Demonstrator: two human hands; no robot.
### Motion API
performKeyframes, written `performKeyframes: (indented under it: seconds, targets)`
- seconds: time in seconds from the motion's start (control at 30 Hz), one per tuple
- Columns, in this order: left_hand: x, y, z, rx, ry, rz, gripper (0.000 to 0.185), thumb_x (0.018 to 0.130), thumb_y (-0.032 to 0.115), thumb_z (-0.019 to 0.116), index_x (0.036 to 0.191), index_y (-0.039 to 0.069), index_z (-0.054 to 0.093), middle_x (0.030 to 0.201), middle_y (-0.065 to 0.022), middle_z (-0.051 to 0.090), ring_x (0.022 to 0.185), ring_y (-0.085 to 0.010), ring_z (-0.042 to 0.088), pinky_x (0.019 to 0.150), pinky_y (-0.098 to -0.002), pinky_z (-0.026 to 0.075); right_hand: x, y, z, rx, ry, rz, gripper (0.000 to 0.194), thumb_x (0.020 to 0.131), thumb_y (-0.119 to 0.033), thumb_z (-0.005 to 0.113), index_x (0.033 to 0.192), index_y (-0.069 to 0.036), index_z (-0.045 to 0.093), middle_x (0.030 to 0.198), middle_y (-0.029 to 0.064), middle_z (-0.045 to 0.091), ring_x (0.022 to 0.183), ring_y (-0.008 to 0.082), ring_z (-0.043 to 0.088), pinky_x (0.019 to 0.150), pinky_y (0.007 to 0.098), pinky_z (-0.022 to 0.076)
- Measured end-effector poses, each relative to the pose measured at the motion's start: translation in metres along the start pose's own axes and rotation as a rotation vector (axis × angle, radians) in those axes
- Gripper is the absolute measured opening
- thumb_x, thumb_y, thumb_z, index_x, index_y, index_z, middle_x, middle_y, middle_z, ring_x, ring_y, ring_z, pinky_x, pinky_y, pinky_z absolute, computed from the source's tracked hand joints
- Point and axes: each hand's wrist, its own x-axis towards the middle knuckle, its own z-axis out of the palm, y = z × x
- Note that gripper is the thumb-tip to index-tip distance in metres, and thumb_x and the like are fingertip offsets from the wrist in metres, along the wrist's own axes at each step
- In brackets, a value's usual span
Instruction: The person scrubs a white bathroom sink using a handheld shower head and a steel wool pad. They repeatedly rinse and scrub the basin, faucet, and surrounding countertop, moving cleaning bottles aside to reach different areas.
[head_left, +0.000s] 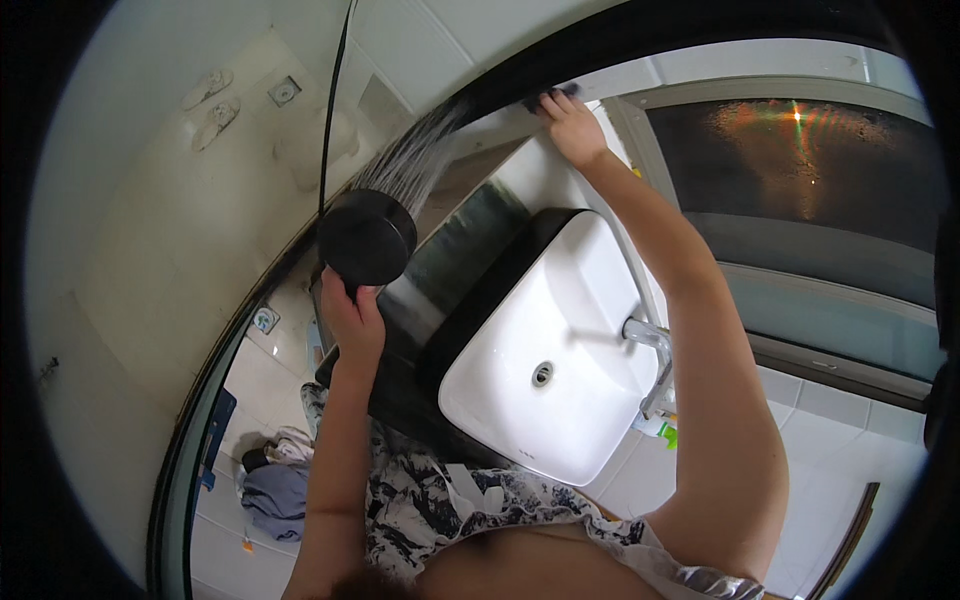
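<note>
My left hand (352, 315) grips a round black shower head (367, 237) by its lower edge. Water (416, 161) sprays from it up and to the right, against the black frame (517, 64) of a glass partition. With my right hand (571, 127), arm stretched out, I press a dark cloth or sponge (551, 97) to the surface by that frame; its exact kind is hard to tell. Between my arms lies a white ceramic washbasin (510, 360) on a dark counter (397, 375), with a chrome faucet (646, 331) at its right side.
Past the partition, a pair of slippers (216, 124) and a floor drain (285, 91) show on the tiles. A window (802, 165) with a metal frame is at the right. A heap of clothes (276, 495) lies on the floor, lower left. A green-capped bottle (660, 431) stands by the faucet.
</note>
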Motion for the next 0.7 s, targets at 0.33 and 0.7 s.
performKeyframes:
  seconds: [0.33, 0.7]
  targets:
    - [0.008, 0.018, -0.062, -0.147, -0.079, -0.265, 0.042, 0.092, 0.023, 0.052, 0.121, -0.006, 0.043, 0.105, -0.0203, 0.056, 0.095, -0.0300, 0.056, 0.085, -0.0350, 0.044, 0.037, 0.015, -0.010, 0.092, -0.301, -0.311, 0.031, 0.088, -0.014, 0.049, 0.113, -0.011, 0.065, 0.136, 0.0031, 0.048, 0.127, 0.0223, 0.043, 0.103, 0.0349, 0.0406]
    - [0.010, -0.061, -0.134, -0.233, 0.067, -0.462, 0.037, 0.101, 0.020, 0.040, 0.134, 0.004, 0.037, 0.094, -0.0041, 0.054, 0.077, -0.0100, 0.052, 0.066, -0.0240, 0.043, 0.117, -0.052, 0.019, 0.186, -0.819, -0.285, 0.037, 0.089, -0.010, 0.051, 0.126, -0.013, 0.057, 0.138, 0.0099, 0.046, 0.122, 0.0301, 0.049, 0.099, 0.0387, 0.0437]
